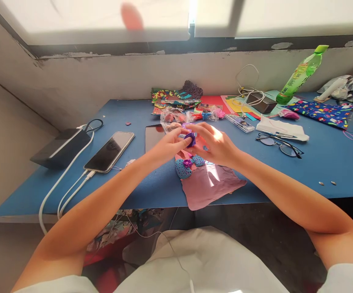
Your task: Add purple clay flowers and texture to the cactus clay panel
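Note:
Both hands meet over the middle of the desk, around a small piece of purple clay (pixel 190 140). My left hand (pixel 174 142) pinches the purple clay between thumb and fingers. From the other side, the curled fingers of my right hand (pixel 215 142) close on the same piece; their tips are partly hidden. Below the hands lies a flat clay figure with a mauve lower sheet (pixel 209 185), blue dotted pieces (pixel 183 168) and a small purple rosette (pixel 187 163). Its upper part is covered by my hands.
A dark tablet (pixel 154 138) lies beside my left hand, and a phone (pixel 109 152) with white cables further left. Clear packets (pixel 173 116) sit behind the hands. Glasses (pixel 280 145), a tissue (pixel 281 128) and a tilted green bottle (pixel 301 75) are on the right.

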Demonstrator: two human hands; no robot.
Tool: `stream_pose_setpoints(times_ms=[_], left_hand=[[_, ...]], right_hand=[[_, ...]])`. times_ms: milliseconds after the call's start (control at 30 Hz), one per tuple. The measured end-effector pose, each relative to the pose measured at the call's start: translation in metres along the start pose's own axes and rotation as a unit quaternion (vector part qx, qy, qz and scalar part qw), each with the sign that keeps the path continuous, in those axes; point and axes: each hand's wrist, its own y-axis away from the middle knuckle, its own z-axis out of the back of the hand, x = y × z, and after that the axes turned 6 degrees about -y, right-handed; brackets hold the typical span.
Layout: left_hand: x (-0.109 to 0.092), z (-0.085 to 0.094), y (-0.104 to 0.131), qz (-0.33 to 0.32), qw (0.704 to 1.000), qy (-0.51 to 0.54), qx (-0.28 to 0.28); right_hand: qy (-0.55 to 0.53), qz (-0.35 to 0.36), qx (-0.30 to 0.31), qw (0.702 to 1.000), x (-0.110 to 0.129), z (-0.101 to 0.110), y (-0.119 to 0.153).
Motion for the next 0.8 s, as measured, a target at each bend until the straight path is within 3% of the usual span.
stream_pose_setpoints(times_ms=[133, 233, 467, 600, 700, 800], left_hand=[[0.0022, 0.0001, -0.0014, 0.012, 0.999, 0.019, 0.023], [0.0032, 0.0009, -0.0019, 0.01, 0.998, 0.05, 0.038], [-0.0002, 0.0022, -0.0014, 0.01, 1.0, 0.027, 0.008], [0.0002, 0.0005, 0.0015, -0.059, 0.993, -0.099, -0.014], [0.0009, -0.0011, 0.0043, -0.146, 0.947, -0.273, -0.089], [0.002, -0.0014, 0.0045, -0.19, 0.9, -0.374, -0.119]], right_hand=[[0.009, 0.036, 0.006, 0.999, -0.0045, 0.0012, 0.0012], [0.02, 0.014, 0.016, 1.0, -0.0069, 0.0016, 0.0021], [-0.002, 0.035, -0.007, 0.999, -0.0075, -0.0002, 0.0012], [0.01, 0.011, -0.004, 1.0, -0.0078, 0.0002, 0.0013], [0.021, 0.016, -0.005, 1.0, -0.0078, 0.0005, 0.0015], [0.025, 0.02, -0.004, 0.999, -0.0079, 0.0009, 0.001]])
